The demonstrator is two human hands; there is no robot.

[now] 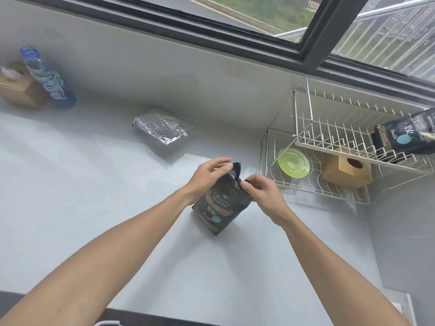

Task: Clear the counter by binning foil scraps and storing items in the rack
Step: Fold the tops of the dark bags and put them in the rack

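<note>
1. The surface (94, 208) is wide and grey, and carries most things. Step in hand, as I judge: storing items in the rack, w/ one dark pouch being handled now.
2. The rack (329, 147) stands at the right end of the surface, under the window. It has 2 levels. Upper level: a second dark pouch (404, 135) lies tilted across the wires. Lower level: a green plate (293, 162), upright, and a wooden box (346, 171) w/ a round hole (content not visible).
3. The dark pouch (221, 205) stands on the surface, center, near the rack but apart from it. The left hand (209, 175) grips its top edge on one side, the right hand (263, 191) pinches the top on the other side; both are closed on it. Maybe they fold the top; I cannot tell.
4. Next move, I think: lift the pouch and carry it right to the rack, approx. beside the other pouch.
5. The foil bag (160, 128) lies flat at the back, well apart from both hands. No bin is in view.
6. Far left: a blue bottle (47, 76), touching a brown tissue box (18, 88).
</note>
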